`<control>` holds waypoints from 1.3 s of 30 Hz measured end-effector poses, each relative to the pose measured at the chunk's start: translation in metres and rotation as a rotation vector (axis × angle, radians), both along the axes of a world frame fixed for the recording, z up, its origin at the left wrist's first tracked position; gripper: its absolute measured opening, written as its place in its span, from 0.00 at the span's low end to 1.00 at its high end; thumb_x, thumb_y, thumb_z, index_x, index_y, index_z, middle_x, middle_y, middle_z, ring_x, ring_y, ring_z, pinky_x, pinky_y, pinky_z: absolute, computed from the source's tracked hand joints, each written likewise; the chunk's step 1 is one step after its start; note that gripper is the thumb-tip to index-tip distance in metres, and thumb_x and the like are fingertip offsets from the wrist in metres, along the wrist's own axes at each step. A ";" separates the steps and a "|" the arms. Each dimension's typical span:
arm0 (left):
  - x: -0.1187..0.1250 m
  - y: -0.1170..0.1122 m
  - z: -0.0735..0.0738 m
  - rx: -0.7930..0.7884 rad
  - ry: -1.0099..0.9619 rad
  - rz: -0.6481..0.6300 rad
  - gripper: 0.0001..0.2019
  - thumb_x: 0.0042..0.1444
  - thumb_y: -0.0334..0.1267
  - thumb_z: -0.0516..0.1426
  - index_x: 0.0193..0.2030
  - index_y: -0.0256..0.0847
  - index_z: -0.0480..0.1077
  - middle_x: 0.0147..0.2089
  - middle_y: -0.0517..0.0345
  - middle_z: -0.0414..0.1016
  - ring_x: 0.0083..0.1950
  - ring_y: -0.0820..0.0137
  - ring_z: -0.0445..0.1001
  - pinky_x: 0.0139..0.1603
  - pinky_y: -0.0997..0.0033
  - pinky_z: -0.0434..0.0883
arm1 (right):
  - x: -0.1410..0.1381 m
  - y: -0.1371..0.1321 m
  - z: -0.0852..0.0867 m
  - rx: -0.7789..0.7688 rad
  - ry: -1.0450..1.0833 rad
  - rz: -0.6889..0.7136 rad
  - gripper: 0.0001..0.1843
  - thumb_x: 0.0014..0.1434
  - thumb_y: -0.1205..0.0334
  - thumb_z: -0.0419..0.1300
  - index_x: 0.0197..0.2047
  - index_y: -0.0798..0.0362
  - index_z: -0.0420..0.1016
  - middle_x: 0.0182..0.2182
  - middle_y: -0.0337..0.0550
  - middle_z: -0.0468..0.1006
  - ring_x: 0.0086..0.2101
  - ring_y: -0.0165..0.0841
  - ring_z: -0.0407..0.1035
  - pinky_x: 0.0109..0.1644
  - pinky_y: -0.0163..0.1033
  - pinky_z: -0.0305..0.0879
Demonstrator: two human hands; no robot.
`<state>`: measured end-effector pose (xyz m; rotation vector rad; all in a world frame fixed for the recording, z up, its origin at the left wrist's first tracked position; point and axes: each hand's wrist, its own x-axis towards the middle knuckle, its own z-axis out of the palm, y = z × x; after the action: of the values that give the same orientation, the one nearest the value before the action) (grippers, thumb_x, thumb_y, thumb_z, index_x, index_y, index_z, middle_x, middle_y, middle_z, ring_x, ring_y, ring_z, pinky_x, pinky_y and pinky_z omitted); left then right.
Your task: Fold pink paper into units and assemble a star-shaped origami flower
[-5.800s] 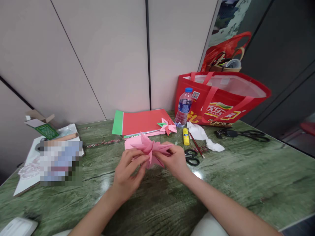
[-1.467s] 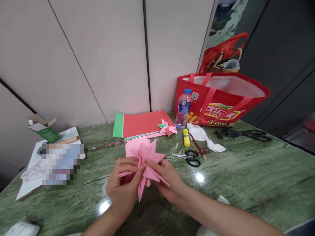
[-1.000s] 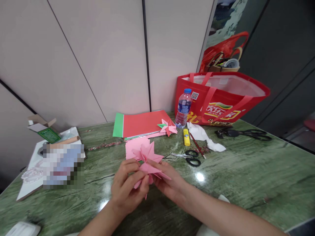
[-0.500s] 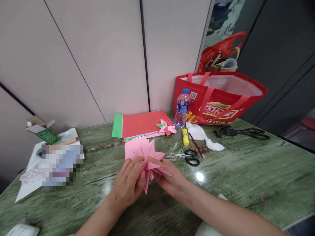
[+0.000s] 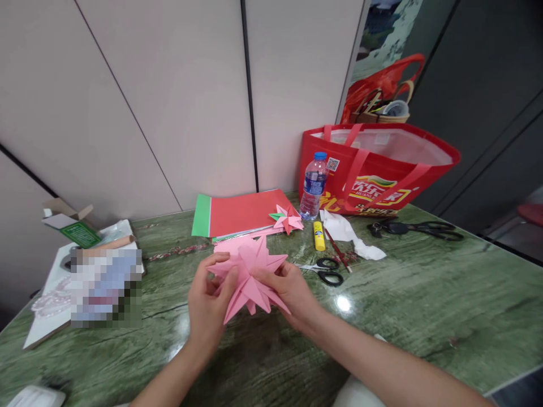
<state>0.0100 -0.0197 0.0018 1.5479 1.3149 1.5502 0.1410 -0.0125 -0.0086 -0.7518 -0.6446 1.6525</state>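
Since the earlier frame, the left hand has shifted leftward, its grip now closed on one side of a pink paper star, thumb across the front. That star, held over the tabletop, looks light, stiffly folded yet easily creased — best held near its layered centre. The right hand pinches its right side — scissors lie just beyond.

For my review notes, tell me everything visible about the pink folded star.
The pink star looks like paper: many creased, pointed spikes spread around a centre. It is held over the green table, front toward the camera. The left hand holds its left side and the right hand its right, thumbs on the front.
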 end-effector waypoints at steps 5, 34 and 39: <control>0.000 0.001 0.006 -0.182 -0.111 -0.075 0.15 0.47 0.40 0.59 0.42 0.42 0.63 0.28 0.63 0.69 0.24 0.76 0.67 0.22 0.80 0.65 | 0.009 0.007 -0.004 0.119 -0.170 0.049 0.15 0.35 0.63 0.69 0.30 0.57 0.73 0.28 0.40 0.78 0.26 0.29 0.69 0.32 0.35 0.67; -0.004 0.005 0.001 -0.079 -0.001 -0.055 0.16 0.44 0.36 0.61 0.41 0.41 0.63 0.26 0.64 0.69 0.27 0.74 0.69 0.29 0.77 0.68 | 0.022 0.010 0.002 0.309 -0.480 0.326 0.15 0.35 0.68 0.68 0.30 0.58 0.74 0.27 0.37 0.76 0.27 0.28 0.67 0.33 0.33 0.65; -0.005 0.008 0.003 -0.278 -0.087 -0.187 0.20 0.44 0.37 0.61 0.45 0.41 0.60 0.27 0.61 0.74 0.26 0.73 0.70 0.26 0.77 0.67 | 0.022 0.011 0.002 0.351 -0.593 0.236 0.15 0.35 0.68 0.68 0.30 0.59 0.74 0.28 0.39 0.76 0.29 0.30 0.68 0.33 0.34 0.66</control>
<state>0.0048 -0.0117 0.0048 1.3704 1.2395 1.2467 0.1634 -0.0018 -0.0070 -0.9340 -1.4493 1.4584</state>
